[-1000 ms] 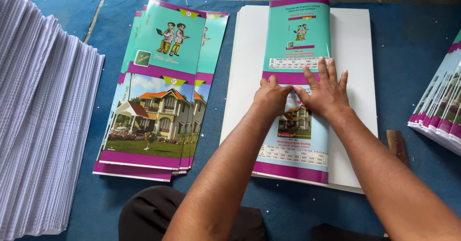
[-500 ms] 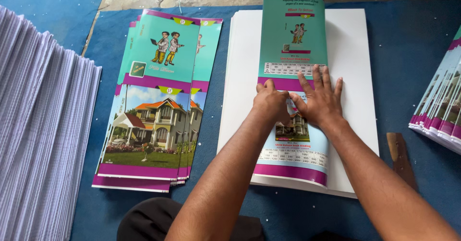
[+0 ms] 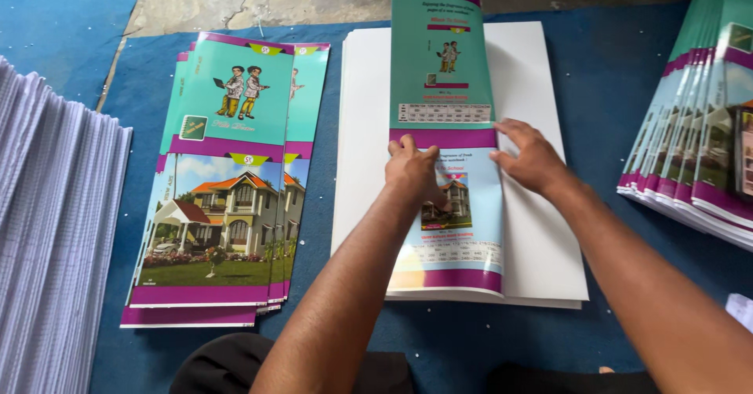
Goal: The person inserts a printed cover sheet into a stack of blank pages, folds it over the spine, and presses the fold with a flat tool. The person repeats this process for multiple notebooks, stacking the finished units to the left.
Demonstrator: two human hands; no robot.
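Both hands have drifted apart since the earlier frame: the right hand (image 3: 532, 157) has slid toward 3 o'clock, off the cover's (image 3: 447, 151) fold and onto its right edge, fingers spread flat. The left hand (image 3: 413, 168) presses loosely curled at the fold line. That cover lies lengthwise on a white sheet stack (image 3: 525, 229), mid-mat. Finished covers (image 3: 223, 182) sit at 9 o'clock.

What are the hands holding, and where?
Nothing is lifted. The left hand presses the printed cover sheet flat near its middle purple band; the right hand rests at its right edge.
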